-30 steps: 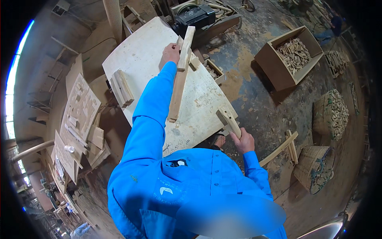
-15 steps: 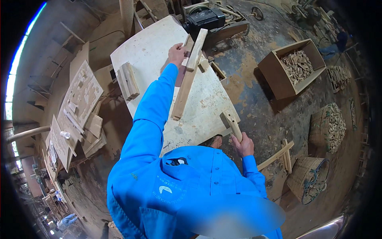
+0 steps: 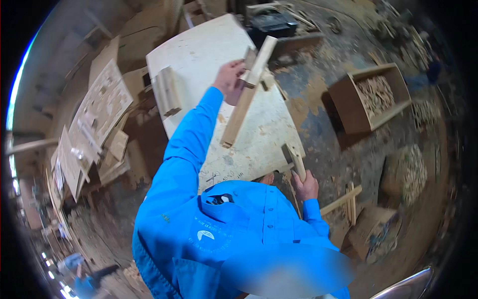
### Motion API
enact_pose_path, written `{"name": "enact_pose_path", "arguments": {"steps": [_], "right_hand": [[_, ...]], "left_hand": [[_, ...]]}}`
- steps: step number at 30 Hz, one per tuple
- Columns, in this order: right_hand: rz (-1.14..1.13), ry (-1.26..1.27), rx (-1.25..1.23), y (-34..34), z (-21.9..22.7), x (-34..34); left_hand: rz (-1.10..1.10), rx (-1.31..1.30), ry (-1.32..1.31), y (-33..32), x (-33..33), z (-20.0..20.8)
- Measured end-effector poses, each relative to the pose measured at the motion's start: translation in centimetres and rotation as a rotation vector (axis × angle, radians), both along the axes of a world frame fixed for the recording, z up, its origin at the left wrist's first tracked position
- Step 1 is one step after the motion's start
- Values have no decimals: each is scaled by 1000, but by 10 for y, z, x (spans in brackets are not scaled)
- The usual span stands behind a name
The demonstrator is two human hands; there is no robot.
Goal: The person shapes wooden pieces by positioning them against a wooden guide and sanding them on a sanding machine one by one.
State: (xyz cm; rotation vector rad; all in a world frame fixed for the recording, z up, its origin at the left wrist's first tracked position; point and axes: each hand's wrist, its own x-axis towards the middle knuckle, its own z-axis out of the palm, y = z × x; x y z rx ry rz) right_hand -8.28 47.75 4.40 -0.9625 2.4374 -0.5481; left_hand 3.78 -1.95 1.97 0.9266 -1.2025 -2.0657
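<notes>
My left hand (image 3: 229,79) reaches out in a blue sleeve and grips a long pale wooden slat (image 3: 243,107) near its upper end. The slat hangs slanted over the white worktop (image 3: 199,55), with a short cross piece fixed at its top. My right hand (image 3: 305,186) is close to my body at the worktop's near edge. It holds a short wooden piece (image 3: 295,159) pointing up and away from me. Whether that piece touches the worktop is unclear.
A stack of wooden blocks (image 3: 167,92) lies on the worktop's left side. A dark machine (image 3: 271,22) stands beyond it. An open wooden box of small wood pieces (image 3: 371,97) sits on the floor at right. Carved panels (image 3: 99,109) lean at left. Loose slats (image 3: 343,199) lie by my right hand.
My left hand and the slat stay together over the worktop, the slat's lower end now lifted slightly. My right hand keeps the short piece at the near edge. The view has shifted.
</notes>
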Motion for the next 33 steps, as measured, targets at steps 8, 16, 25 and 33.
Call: {"name": "enact_pose_path", "arguments": {"steps": [8,16,25,33], "right_hand": [[-52,-42,-20,5,5,7],[140,-167,73,-10,-44,-30],[206,-543,-130,-90,-97,-34],[-72,-835,-338,-97,-121,-30]], "left_hand": [[-82,13,-8,102,33,1],[50,171,151,182,107,3],[289,104,129,217,157,15],[298,38,111,204,128,6]]}}
